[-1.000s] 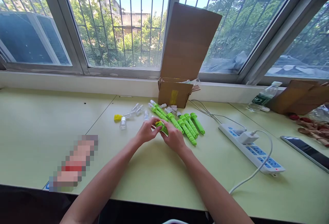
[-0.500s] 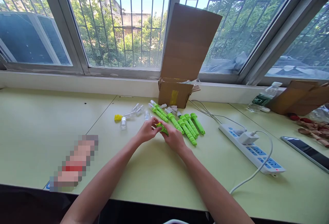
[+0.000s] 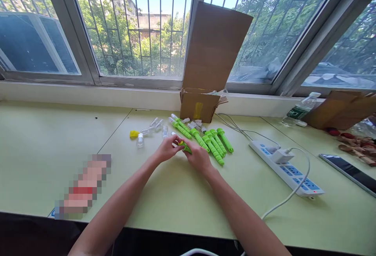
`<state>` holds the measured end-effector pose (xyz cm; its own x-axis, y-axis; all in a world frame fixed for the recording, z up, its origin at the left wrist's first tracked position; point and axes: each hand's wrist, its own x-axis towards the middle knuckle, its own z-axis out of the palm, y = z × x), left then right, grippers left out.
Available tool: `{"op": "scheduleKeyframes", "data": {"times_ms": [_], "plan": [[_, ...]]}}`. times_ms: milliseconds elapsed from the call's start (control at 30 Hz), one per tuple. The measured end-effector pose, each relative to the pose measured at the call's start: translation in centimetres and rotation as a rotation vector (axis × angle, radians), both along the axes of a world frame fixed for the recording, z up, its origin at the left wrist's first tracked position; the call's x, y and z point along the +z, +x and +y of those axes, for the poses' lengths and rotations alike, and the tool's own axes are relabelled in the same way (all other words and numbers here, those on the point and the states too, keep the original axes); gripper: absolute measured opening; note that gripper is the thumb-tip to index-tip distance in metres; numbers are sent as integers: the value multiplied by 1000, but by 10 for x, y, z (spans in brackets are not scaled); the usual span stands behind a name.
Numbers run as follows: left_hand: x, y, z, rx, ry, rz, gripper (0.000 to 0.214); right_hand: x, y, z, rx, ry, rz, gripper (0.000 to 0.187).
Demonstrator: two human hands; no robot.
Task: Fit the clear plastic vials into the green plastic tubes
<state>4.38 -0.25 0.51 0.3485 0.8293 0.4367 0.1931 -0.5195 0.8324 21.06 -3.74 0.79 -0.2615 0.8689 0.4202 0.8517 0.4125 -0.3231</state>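
Near the middle of the table, my left hand [image 3: 168, 149] and my right hand [image 3: 200, 158] meet fingertip to fingertip. My right hand is closed around a green plastic tube [image 3: 187, 148], mostly covered by the fingers. At its far end a small yellow piece [image 3: 180, 143] shows, pinched by my left thumb and fingers. Just beyond and to the right lie several ridged green tubes [image 3: 213, 151] with flared ends. To the left are several clear plastic caps [image 3: 140, 141] and a loose yellow piece [image 3: 134, 134].
An open cardboard box [image 3: 198, 105] stands against the window sill. On the right are a white power strip [image 3: 286, 170] with plugs and cable, a phone [image 3: 348, 173], a water bottle [image 3: 301, 110] and wooden pieces [image 3: 357, 146]. A blurred-out patch [image 3: 85, 187] covers something at left.
The camera view has shifted slightly. Both hands stay together at the same spot, and the yellow piece between the fingers shows a little differently.
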Motion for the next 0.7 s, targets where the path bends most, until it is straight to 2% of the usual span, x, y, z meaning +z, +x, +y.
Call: {"op": "scheduleKeyframes", "data": {"times_ms": [200, 700], "plan": [[1, -1, -1, 38, 21, 50, 22, -2, 2, 2, 12, 15, 43, 51], [6, 1, -3, 47, 42, 24, 25, -4, 6, 6, 37, 27, 154, 51]]}}
